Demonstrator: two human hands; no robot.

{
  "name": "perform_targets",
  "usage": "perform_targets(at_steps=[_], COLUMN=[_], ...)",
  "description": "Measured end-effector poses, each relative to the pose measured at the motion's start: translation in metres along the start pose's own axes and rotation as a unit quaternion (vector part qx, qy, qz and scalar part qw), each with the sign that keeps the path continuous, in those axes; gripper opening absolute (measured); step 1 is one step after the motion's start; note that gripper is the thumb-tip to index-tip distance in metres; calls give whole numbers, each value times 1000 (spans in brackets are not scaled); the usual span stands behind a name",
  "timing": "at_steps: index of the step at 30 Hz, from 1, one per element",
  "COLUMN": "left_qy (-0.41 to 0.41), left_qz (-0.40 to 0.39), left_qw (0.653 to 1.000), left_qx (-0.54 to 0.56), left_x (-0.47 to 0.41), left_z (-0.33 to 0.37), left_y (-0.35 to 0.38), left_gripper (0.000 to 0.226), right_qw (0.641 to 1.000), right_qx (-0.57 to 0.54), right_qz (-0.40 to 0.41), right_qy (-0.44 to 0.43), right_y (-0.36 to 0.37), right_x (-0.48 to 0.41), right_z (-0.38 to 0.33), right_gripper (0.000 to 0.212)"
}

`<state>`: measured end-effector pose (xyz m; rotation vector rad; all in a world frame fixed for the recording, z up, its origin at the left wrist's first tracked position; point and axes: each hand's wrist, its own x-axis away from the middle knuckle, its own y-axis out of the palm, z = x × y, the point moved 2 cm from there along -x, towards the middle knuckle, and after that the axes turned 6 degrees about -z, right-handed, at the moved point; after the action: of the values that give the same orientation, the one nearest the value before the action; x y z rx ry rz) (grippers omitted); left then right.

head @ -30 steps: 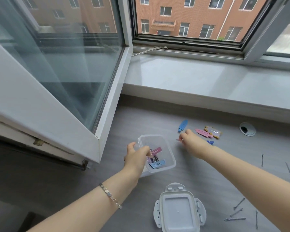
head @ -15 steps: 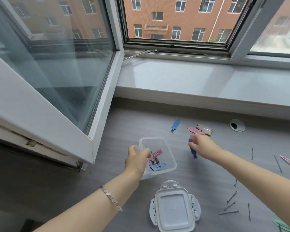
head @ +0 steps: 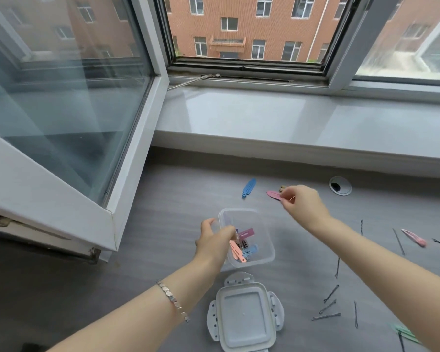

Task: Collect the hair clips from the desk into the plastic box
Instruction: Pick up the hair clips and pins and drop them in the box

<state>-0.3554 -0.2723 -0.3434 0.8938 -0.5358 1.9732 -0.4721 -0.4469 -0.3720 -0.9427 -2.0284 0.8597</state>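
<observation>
A clear plastic box [head: 269, 237] stands open on the grey desk and holds several hair clips: pink, blue and salmon. My left hand [head: 214, 241] grips its left wall. My right hand [head: 301, 205] is further back and to the right, with thumb and forefinger pinched on the right end of a pink hair clip [head: 273, 194] that lies on the desk. A small tan clip behind it is mostly hidden by the fingers. A blue hair clip [head: 249, 188] lies left of it. Another pink clip [head: 415, 238] and a green clip [head: 404, 333] lie at the right.
The box's white lid [head: 244, 313] lies upside down in front of the box. Several thin bobby pins [head: 328, 306] are scattered at the right. A round cable hole [head: 340, 185] sits at the back. An open window sash [head: 135, 153] juts over the desk's left side.
My right hand picked up a dark blue clip and brought it toward the box, then went back and pinched the pink clip. My left hand kept hold of the box.
</observation>
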Motion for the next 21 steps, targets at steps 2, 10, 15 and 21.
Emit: perform_targets(at_steps=[2, 10, 15, 21], left_qy=[-2, -24, -33, -22], left_qz=[6, 30, 46, 50], left_qw=[1000, 999, 998, 998], left_qx=[2, -3, -1, 14], left_x=[0, -8, -7, -13], left_z=[2, 3, 9, 14], left_y=[7, 21, 21, 18], left_gripper=[86, 91, 87, 71], right_qw=[996, 937, 942, 988], right_qx=[79, 338, 314, -79], right_qz=[-32, -41, 6, -4], right_qy=[20, -80, -117, -133], right_y=[5, 28, 14, -11], right_x=[-22, -50, -51, -4], right_z=[19, 27, 25, -29], right_gripper=[28, 26, 20, 14])
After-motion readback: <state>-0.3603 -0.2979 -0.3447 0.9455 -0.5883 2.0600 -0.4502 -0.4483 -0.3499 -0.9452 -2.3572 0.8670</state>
